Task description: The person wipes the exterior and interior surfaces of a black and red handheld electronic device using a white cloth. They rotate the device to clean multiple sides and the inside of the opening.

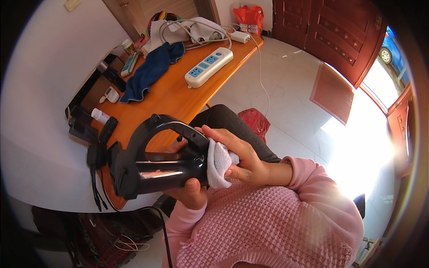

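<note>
A black electric kettle lies on its side in the air before my chest. Its lid end points left, and its looped handle faces up and away from me. My left hand supports the body from below, its thumb against the near side; some of its fingers show behind the kettle. With my right hand I hold a folded white cloth against the base end at the right. The cloth hides most of the base.
A wooden table carries a white power strip, a blue cloth, a white bottle and black adapters with cords. A red bag lies on the floor beyond my leg. Sunlight enters by the open door.
</note>
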The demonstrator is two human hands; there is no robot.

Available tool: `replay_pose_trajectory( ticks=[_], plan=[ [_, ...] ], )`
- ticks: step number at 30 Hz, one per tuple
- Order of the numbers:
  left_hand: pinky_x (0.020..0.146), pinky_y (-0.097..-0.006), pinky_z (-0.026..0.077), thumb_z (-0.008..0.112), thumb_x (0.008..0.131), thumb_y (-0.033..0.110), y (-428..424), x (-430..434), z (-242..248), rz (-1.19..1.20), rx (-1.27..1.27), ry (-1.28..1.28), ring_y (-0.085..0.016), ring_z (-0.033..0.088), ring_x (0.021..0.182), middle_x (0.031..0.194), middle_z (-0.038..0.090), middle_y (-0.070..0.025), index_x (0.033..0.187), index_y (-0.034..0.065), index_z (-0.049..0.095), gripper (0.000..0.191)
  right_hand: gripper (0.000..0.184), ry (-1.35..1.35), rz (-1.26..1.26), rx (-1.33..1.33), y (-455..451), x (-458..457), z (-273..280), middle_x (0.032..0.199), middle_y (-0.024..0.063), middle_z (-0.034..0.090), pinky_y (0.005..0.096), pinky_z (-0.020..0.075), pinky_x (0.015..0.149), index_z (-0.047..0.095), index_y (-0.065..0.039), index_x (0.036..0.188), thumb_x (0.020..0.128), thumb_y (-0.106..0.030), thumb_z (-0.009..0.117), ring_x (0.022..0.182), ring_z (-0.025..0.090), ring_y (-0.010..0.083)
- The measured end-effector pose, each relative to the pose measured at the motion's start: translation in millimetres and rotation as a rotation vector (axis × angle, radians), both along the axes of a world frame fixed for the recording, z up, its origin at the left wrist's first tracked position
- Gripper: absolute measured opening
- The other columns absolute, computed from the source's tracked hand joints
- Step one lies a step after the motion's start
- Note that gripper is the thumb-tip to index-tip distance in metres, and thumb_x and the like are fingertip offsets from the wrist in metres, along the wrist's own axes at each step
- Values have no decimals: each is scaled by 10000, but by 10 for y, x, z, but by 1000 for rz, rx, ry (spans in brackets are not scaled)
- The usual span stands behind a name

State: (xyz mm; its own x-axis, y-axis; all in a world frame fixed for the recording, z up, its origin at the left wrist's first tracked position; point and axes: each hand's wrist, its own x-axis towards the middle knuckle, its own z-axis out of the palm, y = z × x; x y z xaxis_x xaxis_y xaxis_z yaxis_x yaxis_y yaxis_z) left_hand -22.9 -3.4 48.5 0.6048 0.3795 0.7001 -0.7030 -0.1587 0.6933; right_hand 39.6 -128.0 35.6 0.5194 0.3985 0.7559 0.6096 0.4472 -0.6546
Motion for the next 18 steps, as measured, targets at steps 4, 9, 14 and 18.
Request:
replay_pose_trajectory(
  ticks=[4,9,14,18],
  plan=[
    [990,-452,459,480,899,534,3,10,-15,-178,-185,136,-294,537,1134,1268,434,-134,1532,143,102,835,626,347,201,-13,-60,31,-13,1244,122,579,307,423,958,453,23,1393,984,-448,506,1116,541,168],
    [997,-431,449,440,902,608,6,38,-25,-290,-301,205,-276,543,1141,1275,463,-118,1535,173,131,827,521,373,131,-22,-82,86,-63,1162,97,635,297,468,915,587,33,1229,974,-418,537,1067,584,154],
    [1027,-408,427,412,934,630,9,106,-6,-605,-682,286,-248,534,1185,1318,506,-124,1470,107,307,756,414,479,150,138,-63,99,-77,1198,60,640,234,472,895,538,-6,1333,1004,-257,532,1062,583,93],
    [1052,-414,406,397,978,567,69,128,84,-542,-647,327,-255,522,1212,1325,518,-130,1422,53,370,680,646,403,214,89,-62,79,-41,1440,123,441,314,320,1078,392,5,1442,1012,-478,392,1294,436,188]
  ],
)
